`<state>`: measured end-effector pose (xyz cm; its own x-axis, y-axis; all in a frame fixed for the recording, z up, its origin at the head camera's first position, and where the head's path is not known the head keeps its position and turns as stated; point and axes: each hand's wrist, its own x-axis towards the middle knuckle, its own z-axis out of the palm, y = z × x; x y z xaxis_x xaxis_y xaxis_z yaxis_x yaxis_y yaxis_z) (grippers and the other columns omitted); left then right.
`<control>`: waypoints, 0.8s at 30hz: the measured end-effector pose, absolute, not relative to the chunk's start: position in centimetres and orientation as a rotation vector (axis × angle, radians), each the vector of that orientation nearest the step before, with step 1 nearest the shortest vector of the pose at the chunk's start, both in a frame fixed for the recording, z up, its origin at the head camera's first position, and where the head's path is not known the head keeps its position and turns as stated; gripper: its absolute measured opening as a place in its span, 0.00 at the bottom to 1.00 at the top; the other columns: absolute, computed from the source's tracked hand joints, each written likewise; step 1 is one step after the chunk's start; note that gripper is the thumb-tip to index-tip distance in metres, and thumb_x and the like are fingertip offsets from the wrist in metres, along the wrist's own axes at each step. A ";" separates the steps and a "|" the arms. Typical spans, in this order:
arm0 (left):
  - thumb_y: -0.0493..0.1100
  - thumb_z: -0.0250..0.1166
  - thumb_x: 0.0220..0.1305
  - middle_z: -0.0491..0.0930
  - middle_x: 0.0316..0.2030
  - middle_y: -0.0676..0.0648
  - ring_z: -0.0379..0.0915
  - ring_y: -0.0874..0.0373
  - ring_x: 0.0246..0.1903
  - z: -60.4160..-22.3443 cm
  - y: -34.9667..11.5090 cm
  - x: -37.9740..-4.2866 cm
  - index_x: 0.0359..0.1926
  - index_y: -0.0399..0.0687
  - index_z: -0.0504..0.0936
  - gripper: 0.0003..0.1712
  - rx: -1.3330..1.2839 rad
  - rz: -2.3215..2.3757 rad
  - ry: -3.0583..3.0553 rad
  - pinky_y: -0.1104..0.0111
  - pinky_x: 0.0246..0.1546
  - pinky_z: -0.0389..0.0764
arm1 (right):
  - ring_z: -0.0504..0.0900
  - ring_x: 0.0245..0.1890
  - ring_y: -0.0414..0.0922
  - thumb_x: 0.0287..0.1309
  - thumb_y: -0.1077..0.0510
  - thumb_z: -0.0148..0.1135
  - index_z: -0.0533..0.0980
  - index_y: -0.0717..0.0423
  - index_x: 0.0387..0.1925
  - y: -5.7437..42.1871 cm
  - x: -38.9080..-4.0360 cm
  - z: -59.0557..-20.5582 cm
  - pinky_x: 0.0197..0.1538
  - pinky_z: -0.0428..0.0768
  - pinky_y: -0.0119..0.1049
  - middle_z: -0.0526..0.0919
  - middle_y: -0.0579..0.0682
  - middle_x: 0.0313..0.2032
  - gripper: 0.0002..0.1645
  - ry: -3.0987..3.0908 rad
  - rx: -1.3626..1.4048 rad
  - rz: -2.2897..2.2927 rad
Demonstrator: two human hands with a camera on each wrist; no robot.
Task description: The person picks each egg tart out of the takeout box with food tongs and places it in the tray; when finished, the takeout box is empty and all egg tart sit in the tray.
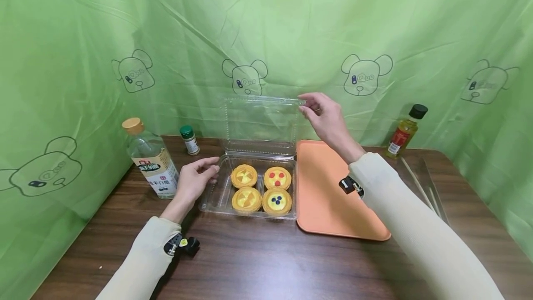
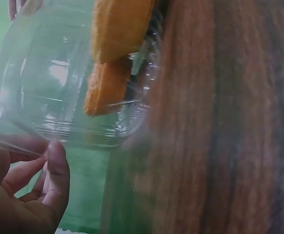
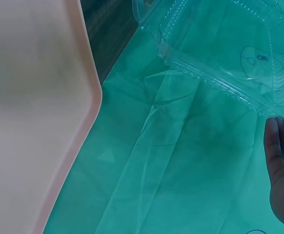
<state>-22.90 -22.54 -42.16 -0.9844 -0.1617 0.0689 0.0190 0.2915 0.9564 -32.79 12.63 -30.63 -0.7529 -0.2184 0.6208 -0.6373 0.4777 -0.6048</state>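
A clear plastic clamshell box [image 1: 217,198] stands on the table with its lid [image 1: 261,126] raised upright at the back. Inside sit several egg tarts: two with pale wedge toppings [image 1: 246,200], one with red dots [image 1: 277,178], one with dark blue dots [image 1: 277,202]. My left hand [image 1: 192,186] pinches the box's left rim; the left wrist view shows thumb and fingers on the plastic edge. Up at the lid's top right corner, my right hand [image 1: 326,117] pinches the edge between thumb and fingertips. In the right wrist view that hand [image 3: 283,170] is partly cut off.
An orange tray [image 1: 325,198] lies right beside the box, under my right forearm. Left stand a vinegar bottle [image 1: 154,165] and a small green-capped shaker [image 1: 189,141]. At the right are a black-capped oil bottle [image 1: 404,133] and thin sticks [image 1: 418,184]. Green cloth hangs behind.
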 end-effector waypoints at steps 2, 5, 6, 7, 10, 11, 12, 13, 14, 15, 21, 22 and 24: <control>0.31 0.64 0.74 0.85 0.41 0.36 0.81 0.64 0.34 -42.1 -22.5 -22.8 0.63 0.32 0.83 0.19 0.114 -1.765 -2.403 0.73 0.36 0.90 | 0.83 0.37 0.44 0.69 0.67 0.69 0.83 0.63 0.58 12.7 -32.7 -30.6 0.45 0.86 0.31 0.85 0.54 0.40 0.17 -2.268 0.710 1.212; 0.29 0.63 0.72 0.85 0.40 0.38 0.81 0.65 0.33 -41.9 -22.5 -22.6 0.62 0.30 0.83 0.20 0.099 -1.750 -2.410 0.74 0.35 0.89 | 0.84 0.35 0.46 0.69 0.68 0.69 0.82 0.63 0.58 12.7 -32.5 -30.6 0.43 0.85 0.29 0.85 0.55 0.40 0.17 -2.271 0.716 1.224; 0.28 0.63 0.71 0.85 0.40 0.38 0.81 0.65 0.33 -41.8 -22.4 -22.5 0.62 0.30 0.83 0.20 0.095 -1.743 -2.415 0.74 0.34 0.89 | 0.84 0.35 0.47 0.69 0.68 0.69 0.82 0.64 0.58 12.8 -32.5 -30.6 0.42 0.85 0.28 0.85 0.55 0.40 0.17 -2.270 0.719 1.228; 0.29 0.63 0.71 0.86 0.40 0.38 0.81 0.66 0.32 -41.8 -22.4 -22.4 0.62 0.30 0.83 0.20 0.091 -1.729 -2.423 0.74 0.33 0.89 | 0.84 0.35 0.47 0.69 0.69 0.69 0.82 0.64 0.58 12.8 -32.4 -30.5 0.41 0.85 0.27 0.85 0.56 0.40 0.17 -2.270 0.721 1.230; 0.30 0.64 0.72 0.86 0.40 0.37 0.82 0.63 0.31 -41.6 -22.3 -22.1 0.61 0.32 0.84 0.19 0.094 -1.693 -2.444 0.74 0.32 0.88 | 0.84 0.35 0.48 0.68 0.70 0.68 0.82 0.66 0.58 13.0 -32.4 -30.4 0.40 0.84 0.26 0.85 0.57 0.39 0.17 -2.274 0.721 1.236; 0.31 0.64 0.73 0.86 0.40 0.36 0.82 0.63 0.31 -41.6 -22.3 -22.0 0.61 0.33 0.85 0.18 0.097 -1.682 -2.453 0.74 0.31 0.88 | 0.84 0.35 0.48 0.69 0.70 0.68 0.82 0.66 0.58 13.0 -32.4 -30.4 0.39 0.84 0.26 0.85 0.57 0.39 0.17 -2.278 0.719 1.235; 0.32 0.65 0.74 0.86 0.41 0.35 0.82 0.62 0.31 -41.7 -22.3 -21.9 0.61 0.33 0.85 0.18 0.100 -1.674 -2.458 0.74 0.31 0.88 | 0.84 0.34 0.48 0.69 0.70 0.68 0.82 0.66 0.58 13.1 -32.4 -30.4 0.39 0.84 0.26 0.85 0.57 0.39 0.17 -2.284 0.714 1.236; 0.33 0.65 0.75 0.86 0.42 0.34 0.82 0.61 0.31 -41.7 -22.3 -21.8 0.61 0.34 0.85 0.17 0.108 -1.671 -2.459 0.74 0.31 0.88 | 0.84 0.34 0.48 0.69 0.70 0.68 0.82 0.66 0.58 13.1 -32.5 -30.4 0.39 0.83 0.26 0.86 0.57 0.40 0.17 -2.294 0.706 1.235; 0.34 0.65 0.75 0.86 0.42 0.34 0.82 0.60 0.31 -41.7 -22.3 -21.8 0.61 0.35 0.85 0.17 0.113 -1.677 -2.456 0.74 0.31 0.88 | 0.84 0.34 0.48 0.69 0.69 0.68 0.82 0.65 0.58 13.2 -32.6 -30.5 0.39 0.83 0.26 0.86 0.57 0.40 0.17 -2.302 0.697 1.233; 0.35 0.66 0.76 0.86 0.42 0.33 0.82 0.60 0.31 -41.8 -22.3 -21.6 0.61 0.35 0.86 0.17 0.116 -1.687 -2.453 0.73 0.31 0.88 | 0.85 0.35 0.48 0.69 0.69 0.68 0.83 0.65 0.58 13.2 -32.7 -30.6 0.39 0.83 0.25 0.86 0.57 0.40 0.17 -2.310 0.687 1.234; 0.33 0.67 0.74 0.86 0.40 0.35 0.83 0.61 0.31 -42.0 -22.6 -21.3 0.61 0.31 0.84 0.18 0.098 -1.836 -2.405 0.69 0.34 0.91 | 0.88 0.37 0.53 0.72 0.67 0.67 0.82 0.65 0.61 13.5 -33.9 -31.4 0.39 0.86 0.26 0.87 0.58 0.40 0.18 -2.373 0.615 1.311; 0.32 0.67 0.73 0.86 0.39 0.36 0.84 0.60 0.30 -41.9 -22.7 -21.2 0.61 0.31 0.84 0.18 0.091 -1.859 -2.402 0.68 0.34 0.92 | 0.88 0.38 0.54 0.72 0.67 0.67 0.81 0.65 0.62 13.5 -34.1 -31.6 0.39 0.86 0.27 0.87 0.59 0.41 0.20 -2.397 0.601 1.326; 0.31 0.67 0.72 0.85 0.38 0.36 0.86 0.57 0.30 -41.8 -22.8 -21.1 0.61 0.29 0.83 0.19 0.081 -1.887 -2.405 0.66 0.35 0.92 | 0.87 0.42 0.55 0.72 0.67 0.66 0.78 0.66 0.66 13.5 -34.6 -32.1 0.43 0.88 0.32 0.86 0.61 0.44 0.23 -2.463 0.585 1.337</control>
<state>-21.06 -22.76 -41.78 -0.9951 -0.0932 0.0332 0.0100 0.2387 0.9711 -34.64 13.51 -32.05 -0.8795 -0.2167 0.4237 -0.4734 0.4903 -0.7318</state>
